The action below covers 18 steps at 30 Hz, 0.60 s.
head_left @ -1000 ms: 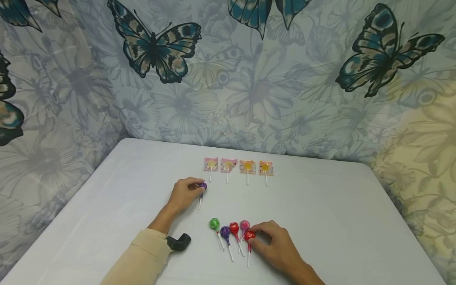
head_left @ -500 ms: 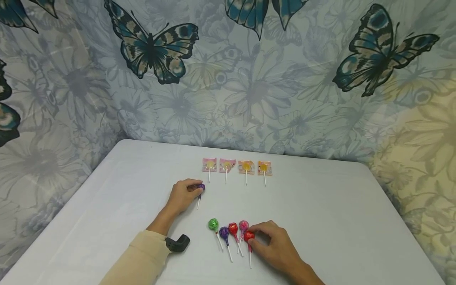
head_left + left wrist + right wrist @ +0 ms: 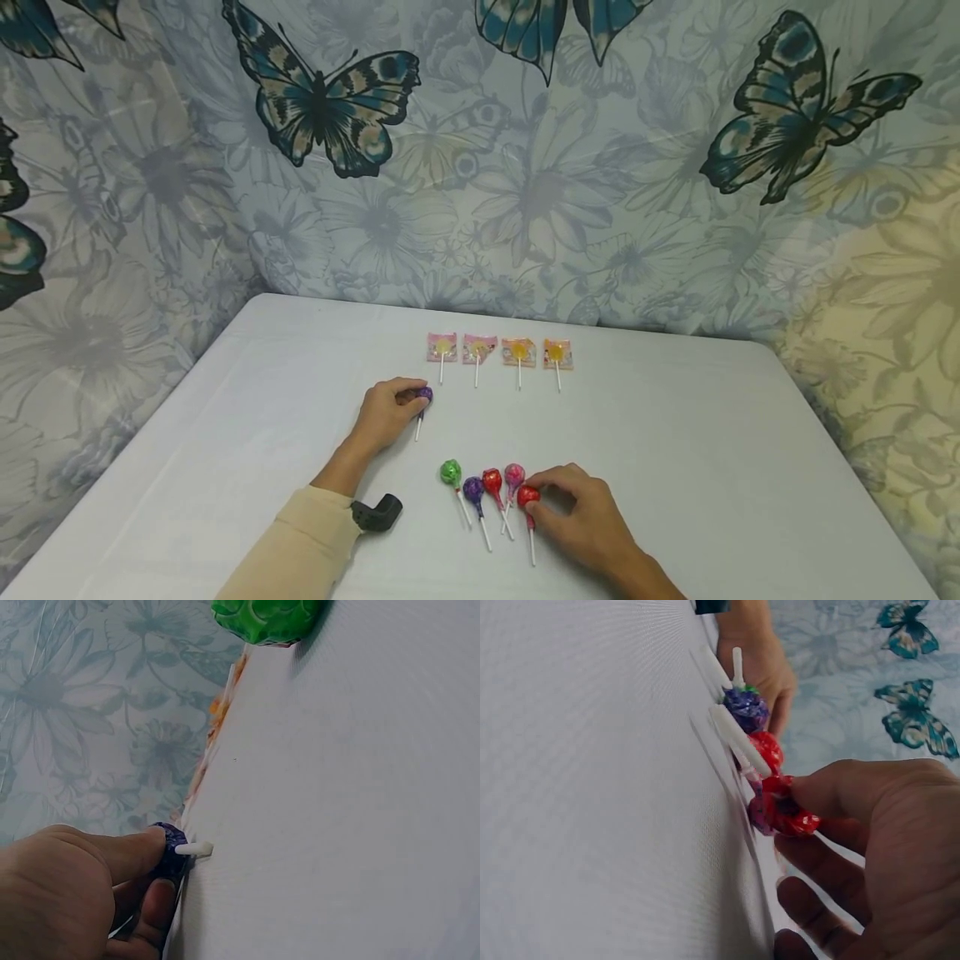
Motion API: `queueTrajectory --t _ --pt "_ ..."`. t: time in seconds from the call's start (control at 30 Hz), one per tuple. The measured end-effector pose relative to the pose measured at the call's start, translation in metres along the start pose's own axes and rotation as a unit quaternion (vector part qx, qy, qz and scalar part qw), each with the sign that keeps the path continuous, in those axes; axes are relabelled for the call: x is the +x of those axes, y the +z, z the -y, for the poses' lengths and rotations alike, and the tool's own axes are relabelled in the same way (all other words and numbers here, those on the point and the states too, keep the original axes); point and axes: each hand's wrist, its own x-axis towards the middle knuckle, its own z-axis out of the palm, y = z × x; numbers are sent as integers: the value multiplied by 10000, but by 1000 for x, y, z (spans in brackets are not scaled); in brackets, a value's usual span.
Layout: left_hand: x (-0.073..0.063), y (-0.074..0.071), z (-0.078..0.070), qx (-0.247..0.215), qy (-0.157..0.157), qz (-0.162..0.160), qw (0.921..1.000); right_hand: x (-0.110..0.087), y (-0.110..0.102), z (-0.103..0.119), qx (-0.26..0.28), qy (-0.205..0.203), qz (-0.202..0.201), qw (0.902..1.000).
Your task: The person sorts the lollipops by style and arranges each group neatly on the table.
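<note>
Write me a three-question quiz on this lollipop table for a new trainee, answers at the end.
1. Multiple choice: what colour is the lollipop in the left hand? a) green b) purple c) pink
2. True or false: the flat lollipops at the back lie heaped on top of one another.
3. Count: how many round lollipops are in the near group, including the one the right hand pinches?

Key:
1. b, a purple lollipop.
2. False; they lie side by side in a row, apart.
3. Five, including the pinched red lollipop.
</note>
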Motion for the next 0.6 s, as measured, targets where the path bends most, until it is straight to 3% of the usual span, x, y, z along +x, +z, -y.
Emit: queueTrajectory --t 0.2,0.37,0.6 --pt "0 1 2 59 3 -23 10000 1 -3 2 77 -259 -263 9993" --pt "0 1 3 67 28 -20 10000 5 -9 8 522 -699 -373 9955" --pt "-2 0 3 46 361 -138 9992 15 -24 37 982 -1042 -496 9885"
